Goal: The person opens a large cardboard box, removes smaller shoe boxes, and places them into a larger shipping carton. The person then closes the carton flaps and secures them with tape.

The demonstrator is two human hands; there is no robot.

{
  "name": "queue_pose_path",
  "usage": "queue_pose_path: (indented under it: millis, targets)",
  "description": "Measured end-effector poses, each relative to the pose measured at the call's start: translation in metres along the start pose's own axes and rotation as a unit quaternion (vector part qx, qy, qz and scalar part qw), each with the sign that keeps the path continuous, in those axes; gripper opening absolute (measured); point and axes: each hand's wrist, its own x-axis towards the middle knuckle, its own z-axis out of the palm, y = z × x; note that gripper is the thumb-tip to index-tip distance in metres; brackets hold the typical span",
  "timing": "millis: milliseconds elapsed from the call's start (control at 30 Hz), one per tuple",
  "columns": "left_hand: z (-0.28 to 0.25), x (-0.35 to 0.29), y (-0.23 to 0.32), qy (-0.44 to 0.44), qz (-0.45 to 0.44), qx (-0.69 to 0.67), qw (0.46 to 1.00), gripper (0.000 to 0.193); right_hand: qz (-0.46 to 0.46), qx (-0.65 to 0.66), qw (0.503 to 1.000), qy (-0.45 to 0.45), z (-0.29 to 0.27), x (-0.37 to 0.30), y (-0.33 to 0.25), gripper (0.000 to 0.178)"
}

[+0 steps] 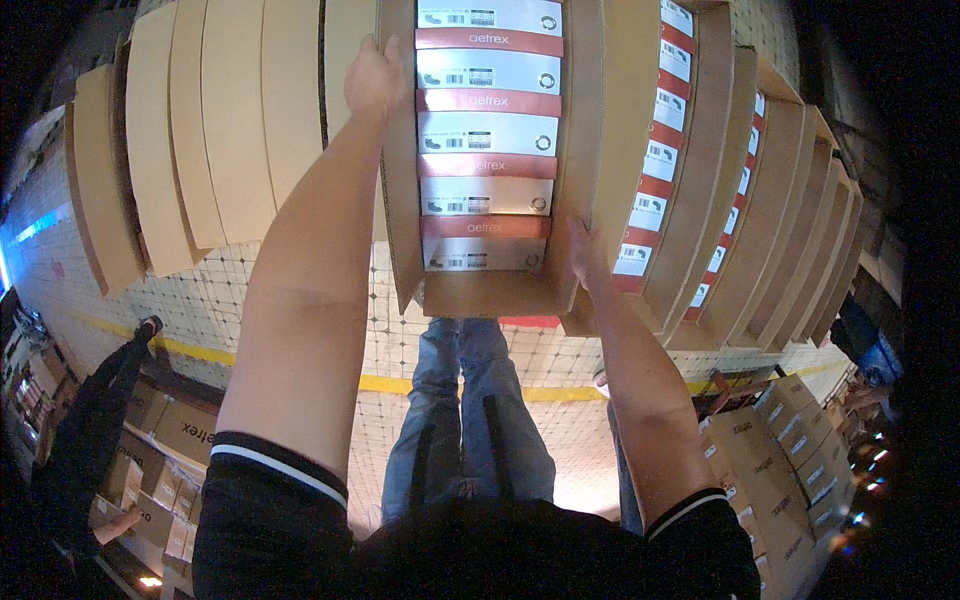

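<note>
In front of me stands an open cardboard box [480, 293] with its flaps raised. A column of several white and red shoe boxes [486, 135] fills it, their labelled ends facing up. My left hand [374, 78] grips the far part of the left flap, fingers curled over its edge. Nearer to me, my right hand [583, 255] is closed on the right side of the same box, and some of its fingers are hidden by the cardboard.
More open cartons [690, 190] with shoe boxes line up to the right; tall cardboard flaps [230, 120] stand to the left. A yellow line [385, 384] crosses the tiled floor. Stacked closed cartons [765, 480] are at lower right. Another person's hand [120, 524] is over cartons at lower left.
</note>
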Motion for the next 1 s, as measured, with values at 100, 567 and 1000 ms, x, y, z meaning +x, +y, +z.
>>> queue_pose_path:
  millis: [100,567,1000]
  targets:
    - [0.004,0.002,-0.003,0.006,0.011,-0.009,1.000,0.045,-0.005,0.007,1.000,0.002,-0.001,-0.003,-0.007,0.046]
    - [0.010,0.007,-0.014,0.019,0.045,-0.030,0.998,0.051,-0.007,0.153,0.988,0.022,0.006,-0.006,-0.011,0.042]
    - [-0.002,-0.005,-0.004,0.005,0.014,-0.036,0.999,0.048,-0.007,0.105,0.994,-0.012,0.008,0.001,0.013,0.042]
